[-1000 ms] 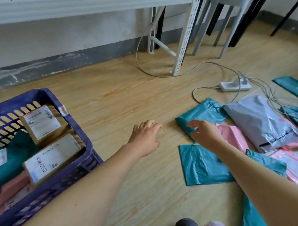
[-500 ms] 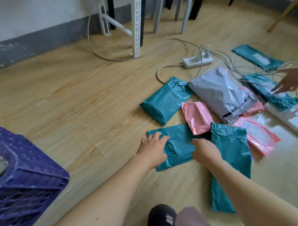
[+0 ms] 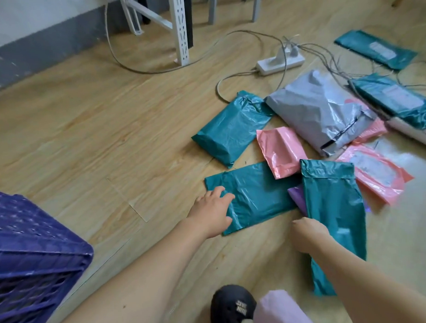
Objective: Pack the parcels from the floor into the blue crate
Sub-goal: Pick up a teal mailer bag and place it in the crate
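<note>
Teal crinkled plastic mailer (image 3: 256,193) under left hand (image 3: 212,211)

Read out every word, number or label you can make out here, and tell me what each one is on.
No text here can be read with certainty.
White print on the black shoe: too blurred to read.
Pale label on the far teal parcel: blurred, unreadable.
Label on the nearer teal parcel under the cables: blurred, unreadable.
Large label on the pink parcel: print too small and blurred.
</note>
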A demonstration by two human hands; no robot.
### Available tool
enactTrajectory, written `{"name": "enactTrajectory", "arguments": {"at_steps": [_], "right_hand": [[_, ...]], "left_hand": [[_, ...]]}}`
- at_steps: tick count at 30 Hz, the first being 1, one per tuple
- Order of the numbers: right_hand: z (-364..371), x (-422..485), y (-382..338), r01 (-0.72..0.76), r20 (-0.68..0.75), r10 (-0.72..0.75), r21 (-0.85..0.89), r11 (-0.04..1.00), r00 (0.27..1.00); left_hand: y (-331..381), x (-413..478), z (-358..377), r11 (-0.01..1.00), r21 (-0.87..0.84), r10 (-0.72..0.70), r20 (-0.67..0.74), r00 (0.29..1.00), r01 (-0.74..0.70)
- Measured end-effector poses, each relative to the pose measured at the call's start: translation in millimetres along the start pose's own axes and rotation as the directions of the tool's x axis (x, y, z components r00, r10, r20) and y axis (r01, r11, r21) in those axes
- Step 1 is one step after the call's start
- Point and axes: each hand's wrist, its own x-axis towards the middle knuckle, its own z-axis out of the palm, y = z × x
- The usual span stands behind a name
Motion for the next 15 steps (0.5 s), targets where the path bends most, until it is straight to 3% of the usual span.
{"name": "enactTrajectory", "arguments": {"at_steps": [3,7,15], "right_hand": [[-15,-2,-3,-0.041,-0.186,0.05,0.055,0.998,0.981],[-44,-9,-14,0.014,-0.379,-0.012,0.002,1.0,0.925],[-125,-38,-45,0.156,-0.659,-0.096,0.033,0.987,0.746]], "left_hand": [[-5,-2,-2,1.0,-0.004,-0.019,0.002,1.0,0.019],[-8,-7,-7,1.0,0.009,-0.028,-0.007,1.0,0.028],[-20,-33,-49,0.999,-0.017,-0.041,-0.13,0.991,0.039]]}}
